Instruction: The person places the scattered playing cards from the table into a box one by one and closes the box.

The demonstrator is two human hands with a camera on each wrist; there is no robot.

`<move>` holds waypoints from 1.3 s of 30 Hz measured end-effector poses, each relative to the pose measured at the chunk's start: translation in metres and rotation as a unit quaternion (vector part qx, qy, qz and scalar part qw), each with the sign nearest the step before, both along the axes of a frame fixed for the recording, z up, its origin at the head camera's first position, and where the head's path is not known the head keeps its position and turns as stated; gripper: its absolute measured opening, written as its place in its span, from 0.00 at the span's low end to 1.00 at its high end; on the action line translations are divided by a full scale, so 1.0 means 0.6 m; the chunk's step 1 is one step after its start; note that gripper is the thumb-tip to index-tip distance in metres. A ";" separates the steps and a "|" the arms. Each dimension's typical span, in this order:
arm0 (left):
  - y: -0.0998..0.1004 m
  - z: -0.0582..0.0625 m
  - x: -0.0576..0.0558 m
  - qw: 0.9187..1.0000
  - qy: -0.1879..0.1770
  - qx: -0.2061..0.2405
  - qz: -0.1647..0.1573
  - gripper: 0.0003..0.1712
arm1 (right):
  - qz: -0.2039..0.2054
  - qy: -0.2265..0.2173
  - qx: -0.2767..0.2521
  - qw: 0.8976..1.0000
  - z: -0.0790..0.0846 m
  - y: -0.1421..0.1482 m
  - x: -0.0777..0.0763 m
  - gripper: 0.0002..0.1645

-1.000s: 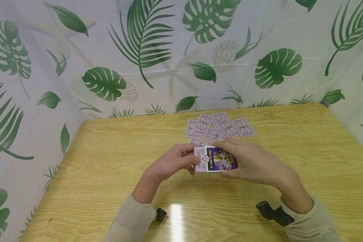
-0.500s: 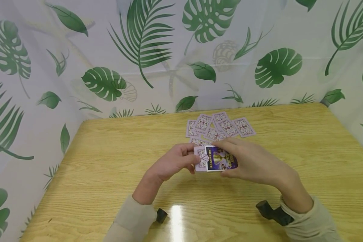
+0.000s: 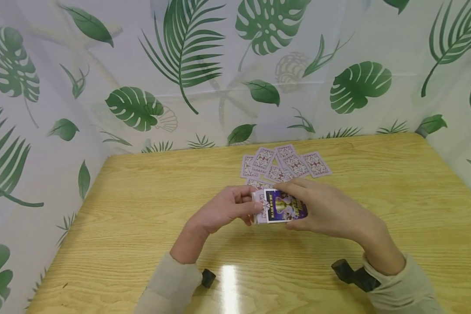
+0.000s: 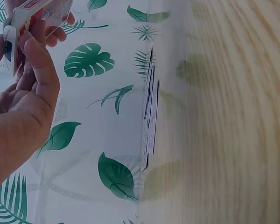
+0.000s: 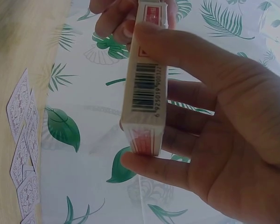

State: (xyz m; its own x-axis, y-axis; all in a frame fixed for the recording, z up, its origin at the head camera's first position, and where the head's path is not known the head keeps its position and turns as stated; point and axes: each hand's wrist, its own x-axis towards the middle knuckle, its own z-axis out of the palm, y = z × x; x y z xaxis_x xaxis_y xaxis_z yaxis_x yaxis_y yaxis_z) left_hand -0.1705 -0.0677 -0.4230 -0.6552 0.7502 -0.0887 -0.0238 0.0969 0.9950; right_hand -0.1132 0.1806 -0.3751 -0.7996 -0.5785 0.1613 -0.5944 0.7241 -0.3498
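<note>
In the head view my right hand (image 3: 329, 209) grips a purple card box (image 3: 284, 206) with a gold trophy printed on it, held above the table. A deck of playing cards (image 3: 260, 200) sticks out of the box's left end, patterned back facing up. My left hand (image 3: 227, 209) pinches this protruding end, thumb on top. From the right wrist, the box's narrow side with a barcode (image 5: 144, 88) shows between thumb and fingers. In the left wrist view the curled left fingers (image 4: 42, 60) meet the end of the box at the top left.
Several loose playing cards (image 3: 294, 165) lie face down and overlapping on the wooden table (image 3: 161, 187), just beyond the hands. A white cloth with green leaves (image 3: 216, 65) hangs behind the table and along its sides.
The left thumb has shifted slightly right, and the box's open edge slightly left. A shorter length of the deck now shows outside the box. The loose cards lie as before.
</note>
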 end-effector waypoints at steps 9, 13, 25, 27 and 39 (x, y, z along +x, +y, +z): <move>-0.002 0.007 0.002 1.000 0.003 -0.007 0.000 0.16 | -0.001 -0.004 -0.002 1.000 -0.001 -0.001 -0.002 0.42; 0.006 0.008 0.006 1.000 0.005 -0.020 0.019 0.16 | 0.002 0.001 0.001 1.000 -0.002 0.000 -0.002 0.41; 0.009 0.008 0.006 0.999 0.031 -0.016 -0.007 0.17 | 0.000 -0.006 -0.004 1.000 -0.001 0.002 0.000 0.40; 0.006 0.007 0.005 0.999 0.029 -0.009 -0.015 0.18 | -0.001 -0.009 -0.005 1.000 -0.001 0.002 0.001 0.41; -0.005 0.007 0.005 1.000 0.016 0.007 -0.025 0.21 | 0.005 -0.003 -0.010 1.000 0.003 0.001 0.001 0.41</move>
State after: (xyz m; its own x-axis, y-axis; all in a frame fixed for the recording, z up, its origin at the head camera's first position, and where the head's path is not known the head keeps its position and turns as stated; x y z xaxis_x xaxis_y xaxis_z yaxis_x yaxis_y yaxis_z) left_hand -0.1678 -0.0704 -0.4190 -0.6185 0.7836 -0.0578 0.0119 0.0829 0.9965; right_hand -0.1129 0.1811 -0.3736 -0.7955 -0.5822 0.1681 -0.5985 0.7112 -0.3689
